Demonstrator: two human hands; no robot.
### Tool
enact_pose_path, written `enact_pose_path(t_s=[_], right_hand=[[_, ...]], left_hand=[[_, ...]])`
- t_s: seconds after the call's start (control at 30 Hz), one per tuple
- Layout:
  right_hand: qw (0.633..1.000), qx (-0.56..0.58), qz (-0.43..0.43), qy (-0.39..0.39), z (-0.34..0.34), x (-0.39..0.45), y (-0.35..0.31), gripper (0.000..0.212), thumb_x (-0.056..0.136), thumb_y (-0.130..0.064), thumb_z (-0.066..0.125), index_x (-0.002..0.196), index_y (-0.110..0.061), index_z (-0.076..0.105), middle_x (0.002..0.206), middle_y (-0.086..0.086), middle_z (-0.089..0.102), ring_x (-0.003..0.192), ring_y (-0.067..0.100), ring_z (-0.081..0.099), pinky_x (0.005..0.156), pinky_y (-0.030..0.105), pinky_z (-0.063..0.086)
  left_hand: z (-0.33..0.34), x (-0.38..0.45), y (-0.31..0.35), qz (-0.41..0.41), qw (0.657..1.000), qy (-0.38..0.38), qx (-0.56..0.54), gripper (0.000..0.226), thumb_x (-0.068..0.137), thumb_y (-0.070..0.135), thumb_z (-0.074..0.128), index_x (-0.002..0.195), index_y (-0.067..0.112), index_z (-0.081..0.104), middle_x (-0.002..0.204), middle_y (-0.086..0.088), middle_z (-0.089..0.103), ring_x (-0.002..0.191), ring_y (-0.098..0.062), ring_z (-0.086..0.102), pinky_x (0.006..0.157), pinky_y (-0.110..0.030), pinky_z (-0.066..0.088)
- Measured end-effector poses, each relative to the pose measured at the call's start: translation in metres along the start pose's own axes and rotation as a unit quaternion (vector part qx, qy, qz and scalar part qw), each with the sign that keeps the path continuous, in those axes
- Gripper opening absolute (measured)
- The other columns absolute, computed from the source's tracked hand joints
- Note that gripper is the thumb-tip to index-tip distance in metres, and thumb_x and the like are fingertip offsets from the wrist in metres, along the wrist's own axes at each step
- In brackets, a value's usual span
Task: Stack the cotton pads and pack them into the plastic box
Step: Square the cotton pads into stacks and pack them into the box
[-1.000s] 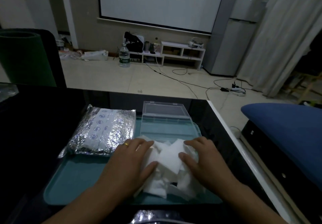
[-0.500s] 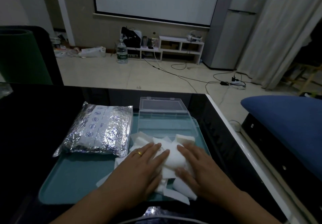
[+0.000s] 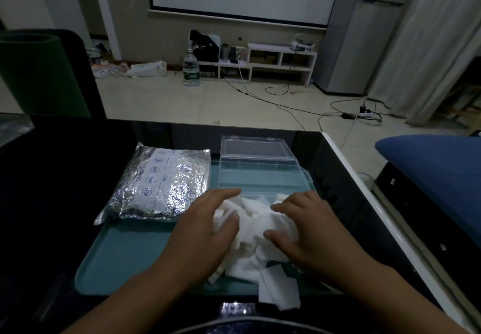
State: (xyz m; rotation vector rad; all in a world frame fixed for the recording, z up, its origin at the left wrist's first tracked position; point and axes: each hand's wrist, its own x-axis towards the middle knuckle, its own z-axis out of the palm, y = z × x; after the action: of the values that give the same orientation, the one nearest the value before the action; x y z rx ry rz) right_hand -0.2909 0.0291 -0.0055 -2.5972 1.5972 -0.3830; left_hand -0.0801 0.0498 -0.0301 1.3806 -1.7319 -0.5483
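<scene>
A loose pile of white cotton pads (image 3: 256,216) lies on the right half of a teal tray (image 3: 125,263). My left hand (image 3: 205,232) cups the pile from the left, with pads bunched between its thumb and fingers. From the right, my right hand (image 3: 309,232) grips the pile with curled fingers on top and the thumb pushed in below. One pad (image 3: 279,290) hangs over the tray's front edge. The clear plastic box (image 3: 257,177) stands just behind the pile with its lid (image 3: 255,149) folded open to the back, and it looks empty.
A silver foil bag (image 3: 161,185) lies on the tray's back left. The tray sits on a black glossy table (image 3: 52,177) whose right edge (image 3: 364,190) is white. A blue cushioned seat (image 3: 437,167) stands to the right.
Both hands went from lying flat on the pads to curling round the pile from either side. The pile is more bunched together and a pad has slid over the front edge.
</scene>
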Motion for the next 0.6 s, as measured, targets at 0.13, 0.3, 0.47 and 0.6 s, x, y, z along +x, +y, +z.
enact_pose_path(t_s=[0.13,0.3,0.47,0.6], right_hand=[[0.998,0.045,0.014,-0.03,-0.002,0.018,-0.012,0.032,0.089,-0.042,0.063,0.118,-0.031,0.064,0.102,-0.011,0.055,0.103,0.01,0.044,0.088,0.026,0.038],[0.953,0.276,0.115,0.038,-0.016,0.032,-0.012,0.011,0.087,-0.026,0.068,0.084,-0.037,0.064,0.081,-0.014,0.064,0.081,-0.007,0.059,0.065,0.012,0.047],[0.791,0.57,0.203,0.091,-0.024,0.036,-0.016,0.013,0.087,-0.015,0.067,0.097,-0.022,0.07,0.091,0.001,0.072,0.08,0.008,0.069,0.06,0.018,0.054],[0.741,0.63,0.2,0.114,-0.021,0.038,-0.028,0.011,0.086,-0.015,0.067,0.096,-0.014,0.07,0.091,0.002,0.075,0.087,0.017,0.071,0.073,0.028,0.057]], left_hand=[[0.002,0.008,0.005,-0.049,0.998,0.014,-0.048,0.033,0.092,0.019,0.06,0.117,0.041,0.062,0.117,0.03,0.058,0.109,0.02,0.047,0.083,0.004,0.032],[0.003,0.014,0.009,-0.092,0.989,0.026,-0.116,0.022,0.093,0.023,0.061,0.109,0.037,0.066,0.11,0.024,0.066,0.103,0.014,0.056,0.091,-0.014,0.044],[0.001,0.025,0.028,-0.142,0.959,0.037,-0.241,0.017,0.094,0.023,0.059,0.105,0.03,0.069,0.102,0.013,0.072,0.096,0.005,0.064,0.079,-0.009,0.048],[0.003,0.032,0.043,-0.238,0.909,0.01,-0.343,0.031,0.09,0.047,0.053,0.1,0.025,0.073,0.091,0.006,0.075,0.093,-0.013,0.07,0.085,-0.035,0.056]])
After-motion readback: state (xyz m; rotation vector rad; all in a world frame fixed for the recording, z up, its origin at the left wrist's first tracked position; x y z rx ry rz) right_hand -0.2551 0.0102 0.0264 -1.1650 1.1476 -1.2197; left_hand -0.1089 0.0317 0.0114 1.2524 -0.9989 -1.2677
